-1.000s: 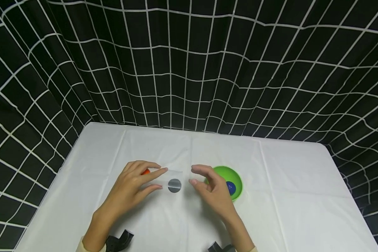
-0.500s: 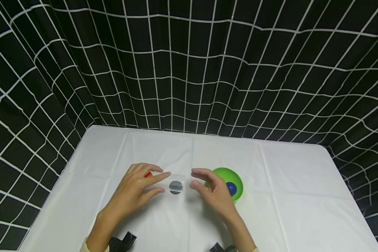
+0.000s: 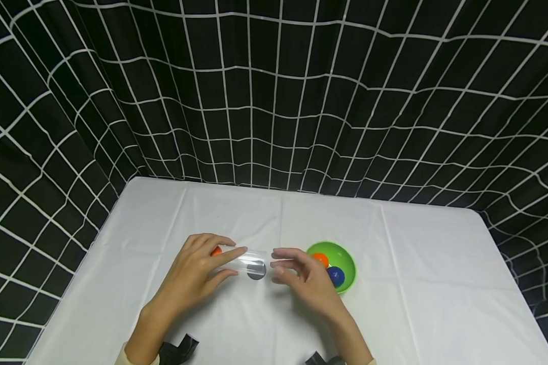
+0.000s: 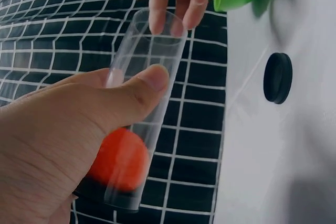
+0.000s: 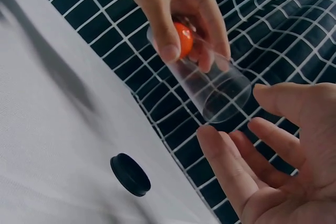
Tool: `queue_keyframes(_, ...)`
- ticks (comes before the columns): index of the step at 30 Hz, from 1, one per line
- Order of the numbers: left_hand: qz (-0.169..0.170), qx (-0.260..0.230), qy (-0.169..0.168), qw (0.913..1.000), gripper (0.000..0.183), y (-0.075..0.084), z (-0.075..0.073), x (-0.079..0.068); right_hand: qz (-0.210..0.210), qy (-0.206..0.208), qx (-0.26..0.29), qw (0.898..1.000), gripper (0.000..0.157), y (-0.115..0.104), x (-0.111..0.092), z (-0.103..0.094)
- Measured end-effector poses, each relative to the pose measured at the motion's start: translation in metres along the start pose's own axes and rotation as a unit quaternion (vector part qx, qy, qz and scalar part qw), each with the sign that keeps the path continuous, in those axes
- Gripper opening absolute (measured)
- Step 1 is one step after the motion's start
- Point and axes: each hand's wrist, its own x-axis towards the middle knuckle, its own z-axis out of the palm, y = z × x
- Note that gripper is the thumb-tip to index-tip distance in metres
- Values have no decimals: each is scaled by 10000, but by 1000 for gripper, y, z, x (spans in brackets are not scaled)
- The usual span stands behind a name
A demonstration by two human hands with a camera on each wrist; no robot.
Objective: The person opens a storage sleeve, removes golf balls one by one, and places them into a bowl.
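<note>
My left hand (image 3: 196,266) grips a clear tube (image 4: 157,51), thumb on one side and fingers round the other. An orange ball (image 4: 121,158) sits inside at the dark closed end. The tube's open end points right, towards my right hand (image 3: 312,276). That hand holds nothing; its fingers are loosely bent, with fingertips right at the open rim in the right wrist view. Below the tube, a round black lid (image 5: 130,174) lies on the white cloth.
Just beyond the right hand stands a green bowl (image 3: 348,256) with a blue ball (image 3: 336,277) and an orange ball (image 3: 320,260) in it. A white cloth (image 3: 420,253) covers the table. Black curtains (image 3: 292,101) with a white grid hang behind and at the sides.
The tube has tilted slightly in my left hand and shows more plainly over the lid. My right hand has shifted a little left, and an orange ball now shows in the bowl.
</note>
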Motion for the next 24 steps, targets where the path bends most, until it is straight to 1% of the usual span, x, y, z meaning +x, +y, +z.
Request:
queue_keyframes(4,35,113,15,9999,50,1,-1,0,-71,-182,134,9997,43,0,0,1)
queue_keyframes(8,9,90,33,10000,47,1,-2,1,-146,-87,-113,9998,42,1,2,3)
queue_keyframes(11,-77,9,0,10000,46,0,-1,1,-135,-28,-261,9996,42,0,3,4)
queue_keyframes(18,-55,-34,35,10000,49,-2,2,0,32,-73,-55,10000,43,-1,3,6)
queue_keyframes(20,-61,5,42,10000,50,-2,2,0,75,-37,-1,10000,43,-1,3,7)
queue_keyframes(24,-9,58,98,9999,51,-1,0,1,252,110,-106,9996,40,-3,3,8)
